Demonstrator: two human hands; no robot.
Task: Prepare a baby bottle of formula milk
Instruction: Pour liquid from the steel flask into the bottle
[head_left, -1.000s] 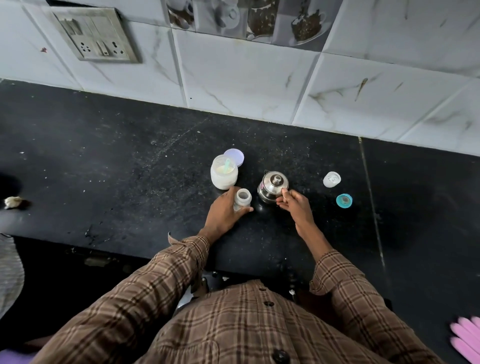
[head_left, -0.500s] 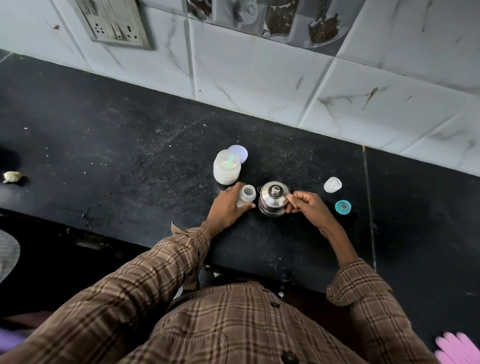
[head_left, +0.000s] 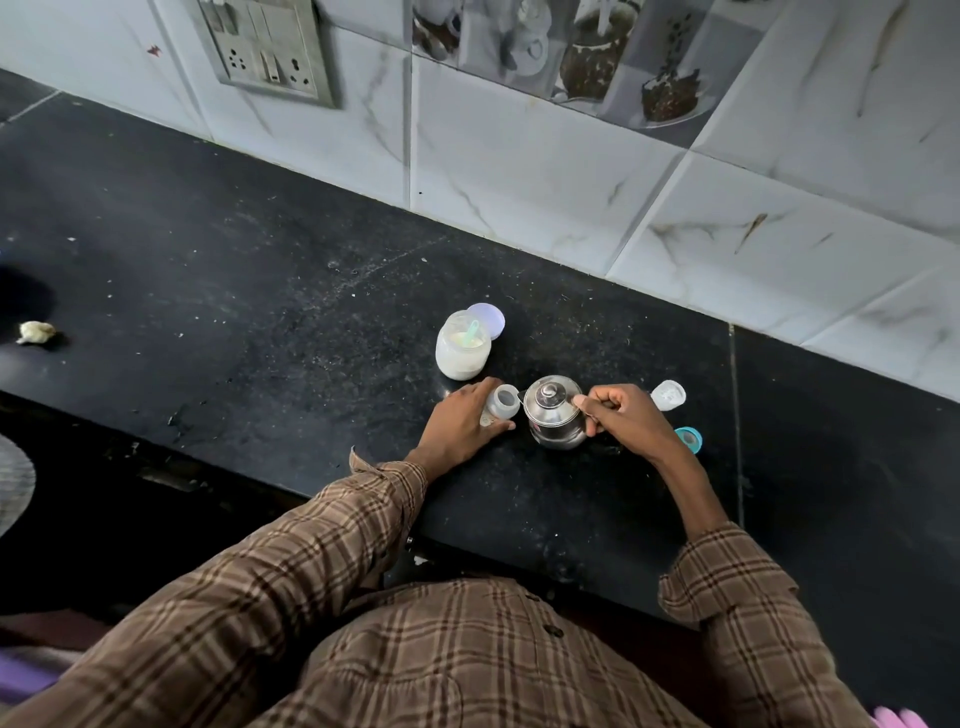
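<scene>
Right hand (head_left: 623, 421), a second ago fingertip-touching steel kettle (head_left: 553, 413), now clenched round its handle at 3 o'clock. Left hand (head_left: 462, 423) keeps grasping open baby bottle (head_left: 503, 402), touching kettle at 9 o'clock on desk (head_left: 260, 312). Judgement: water pour imminent.

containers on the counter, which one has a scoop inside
The open powder jar, behind the left hand. A green scoop stands in its white powder. The small bottle and steel kettle show none.
</scene>
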